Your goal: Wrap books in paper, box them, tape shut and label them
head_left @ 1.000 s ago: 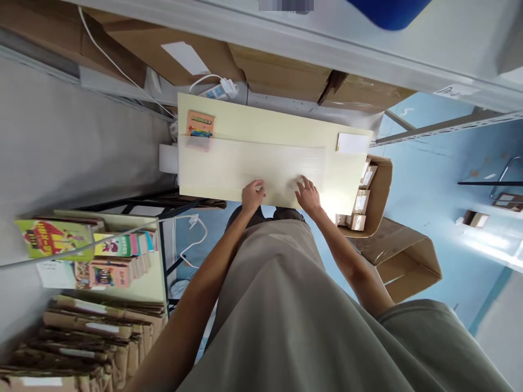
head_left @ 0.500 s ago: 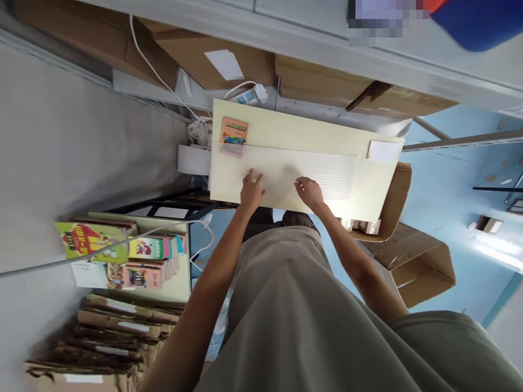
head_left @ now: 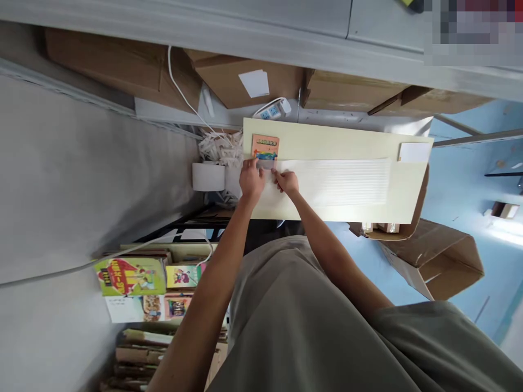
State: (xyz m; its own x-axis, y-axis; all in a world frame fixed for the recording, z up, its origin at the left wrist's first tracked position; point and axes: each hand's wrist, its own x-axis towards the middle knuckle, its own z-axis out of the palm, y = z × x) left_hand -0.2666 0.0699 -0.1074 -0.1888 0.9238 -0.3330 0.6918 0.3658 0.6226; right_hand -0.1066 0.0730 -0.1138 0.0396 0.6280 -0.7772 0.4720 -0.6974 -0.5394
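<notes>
A pale yellow tabletop stands ahead of me. A translucent ribbed plastic sheet lies flat along it. Its left end overlaps a small orange picture book. My left hand rests on the sheet's left end just below the book, fingers bent down on it. My right hand is beside it, fingertips pinching the sheet's edge near the book. Both hands touch the sheet at the same corner.
A white card lies at the table's right end. A white roll and shredded paper sit left of the table. Cardboard boxes and a power strip lie beyond. An open carton stands right; books are stacked lower left.
Both hands slid left along the sheet from its middle to its left end by the book, and came close together. My view shifted, so the table sits further right.
</notes>
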